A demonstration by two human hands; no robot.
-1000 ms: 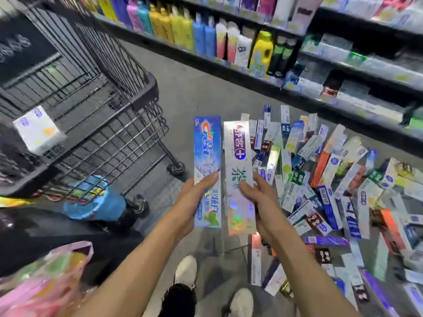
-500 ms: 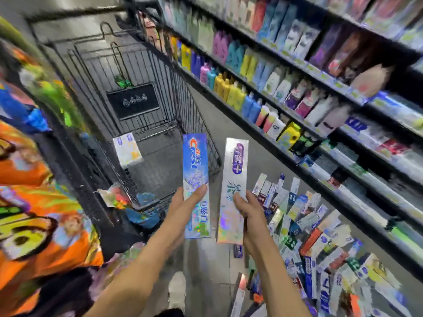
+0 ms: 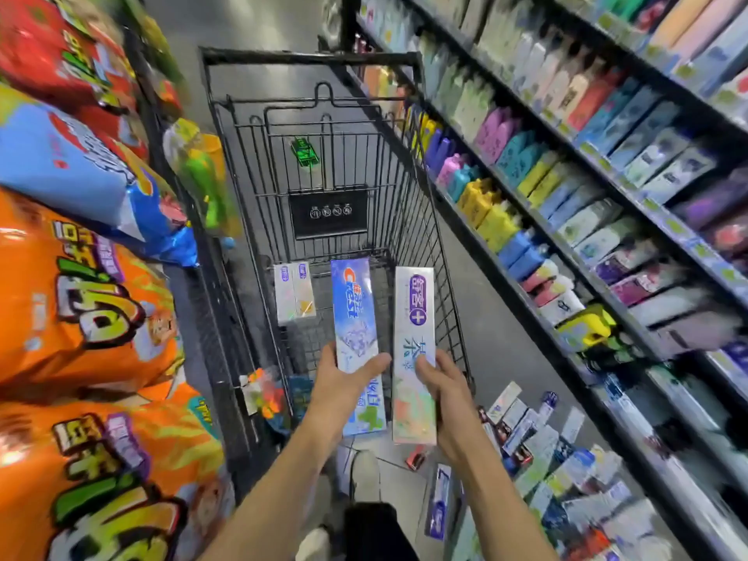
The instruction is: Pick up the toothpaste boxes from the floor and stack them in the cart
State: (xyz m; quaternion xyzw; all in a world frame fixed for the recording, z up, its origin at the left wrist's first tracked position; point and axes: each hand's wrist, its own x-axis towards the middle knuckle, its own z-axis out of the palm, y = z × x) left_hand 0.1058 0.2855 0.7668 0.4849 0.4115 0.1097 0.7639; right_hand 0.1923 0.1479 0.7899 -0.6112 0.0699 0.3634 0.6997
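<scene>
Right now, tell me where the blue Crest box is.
Head view, centre: the left hand grips the blue Crest box over the cart, beside the silver box.

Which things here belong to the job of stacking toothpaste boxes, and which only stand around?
Job: left hand gripping blue box; right hand gripping white box; cart; pale boxes in it; floor boxes.

Around: snack bags; shelf bottles.

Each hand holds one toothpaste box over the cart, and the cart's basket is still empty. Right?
Not quite. The left hand holds the blue box and the right hand the white box, but the head view shows a pale box already lying in the cart.
</scene>
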